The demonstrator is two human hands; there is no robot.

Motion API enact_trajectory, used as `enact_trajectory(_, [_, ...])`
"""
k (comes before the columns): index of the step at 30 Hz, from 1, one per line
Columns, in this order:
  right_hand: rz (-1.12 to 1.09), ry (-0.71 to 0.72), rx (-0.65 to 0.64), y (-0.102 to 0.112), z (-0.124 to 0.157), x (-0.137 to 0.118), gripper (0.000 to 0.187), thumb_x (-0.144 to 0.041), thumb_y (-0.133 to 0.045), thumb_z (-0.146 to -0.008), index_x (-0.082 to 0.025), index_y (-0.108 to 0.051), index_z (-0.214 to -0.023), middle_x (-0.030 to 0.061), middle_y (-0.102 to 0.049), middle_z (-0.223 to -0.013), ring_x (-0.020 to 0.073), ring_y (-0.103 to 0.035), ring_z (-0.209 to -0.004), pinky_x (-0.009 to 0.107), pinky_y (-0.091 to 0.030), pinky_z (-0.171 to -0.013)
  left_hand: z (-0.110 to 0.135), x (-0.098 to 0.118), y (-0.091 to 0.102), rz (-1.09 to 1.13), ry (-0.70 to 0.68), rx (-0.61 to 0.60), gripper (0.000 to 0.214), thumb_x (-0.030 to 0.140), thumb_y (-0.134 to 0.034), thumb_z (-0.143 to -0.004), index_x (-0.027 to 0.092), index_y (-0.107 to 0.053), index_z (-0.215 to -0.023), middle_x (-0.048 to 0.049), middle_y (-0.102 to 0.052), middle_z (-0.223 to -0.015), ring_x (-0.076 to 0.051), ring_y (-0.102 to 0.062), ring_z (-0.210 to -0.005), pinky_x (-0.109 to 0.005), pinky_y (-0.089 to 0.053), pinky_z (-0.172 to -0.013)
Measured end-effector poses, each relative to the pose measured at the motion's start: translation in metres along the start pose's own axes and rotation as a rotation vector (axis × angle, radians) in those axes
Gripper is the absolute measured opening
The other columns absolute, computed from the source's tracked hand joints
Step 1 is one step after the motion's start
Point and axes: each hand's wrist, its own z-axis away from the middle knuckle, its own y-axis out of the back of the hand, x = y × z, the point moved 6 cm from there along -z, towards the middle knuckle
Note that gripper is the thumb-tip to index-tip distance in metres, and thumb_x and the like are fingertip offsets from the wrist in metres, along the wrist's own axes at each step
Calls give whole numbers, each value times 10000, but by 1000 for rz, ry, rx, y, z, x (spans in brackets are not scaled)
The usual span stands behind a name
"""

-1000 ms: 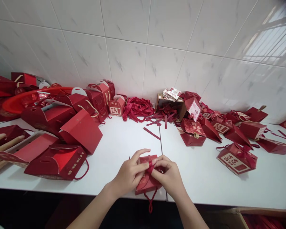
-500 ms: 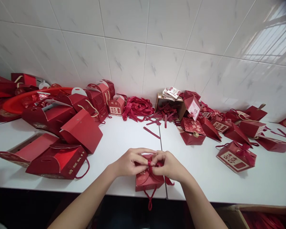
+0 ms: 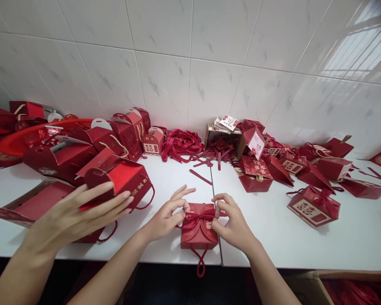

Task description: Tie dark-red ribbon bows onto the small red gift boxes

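Note:
A small red gift box (image 3: 195, 241) sits on the white table in front of me, its rounded flaps folded over on top. Across it lies a dark red ribbon (image 3: 198, 218) tied in a bow. My left hand (image 3: 168, 218) pinches the bow's left side between thumb and forefinger, other fingers raised. On the opposite side, my right hand (image 3: 231, 218) pinches the right loop the same way. A twisted red cord handle (image 3: 199, 260) hangs from the box over the table's front edge.
At the left another person's hand (image 3: 82, 212) is at an open red box (image 3: 125, 178), among several others. Behind lie a ribbon heap (image 3: 182, 144) and a carton of strips (image 3: 224, 150). A bow-tied box (image 3: 314, 205) and more boxes stand right; a carton (image 3: 320, 284) is below.
My hands have drawn apart from the middle of the bow to its two sides, so the bow shows. Another person's hand has come in from the left, and an open box there stands higher.

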Motion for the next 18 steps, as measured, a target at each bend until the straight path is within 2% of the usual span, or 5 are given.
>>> enact_trajectory(5, [133, 0, 109, -2, 5, 4, 145, -95, -499, -686, -211, -412, -672, 75, -518, -1044, 270, -475, -1066, 478, -330, -901, -2, -3, -12, 89, 60, -147, 167, 164, -388, -767, 205, -523, -677, -16, -433, -1447, -249, -145, -1427, -500, -210, -1113])
enact_trajectory(8, [198, -10, 166, -2, 7, 8, 159, -108, -523, -668, -212, -404, -679, 68, -499, -1026, 274, -464, -1056, 477, -319, -885, -4, -7, -9, 54, 58, -139, 154, 189, -455, -759, 207, -508, -616, -11, -450, -1435, -262, -161, -1417, -528, -187, -1114])
enact_trajectory(11, [227, -2, 207, -2, 9, 9, 169, -96, -509, -661, -219, -402, -704, 61, -486, -1000, 270, -461, -1045, 457, -326, -861, -5, -8, -10, 206, 33, -155, 111, 235, -534, -764, 212, -547, -656, -29, -444, -1439, -268, -227, -1401, -533, -204, -1109])
enact_trajectory(14, [231, 8, 238, -1, 11, 9, 193, -87, -500, -649, -224, -387, -721, 52, -483, -996, 266, -468, -1033, 446, -330, -854, -7, -13, -7, 245, 6, -101, 188, 297, -555, -790, 204, -535, -628, -59, -472, -1415, -279, -253, -1389, -538, -191, -1113])
enact_trajectory(18, [223, 3, 262, 3, 16, 9, 230, -101, -510, -629, -233, -373, -759, 58, -467, -1055, 276, -467, -1046, 457, -324, -866, -5, -23, 4, -39, 20, 14, 285, 351, -521, -846, 197, -531, -605, -72, -523, -1355, -288, -198, -1383, -547, -176, -1096])
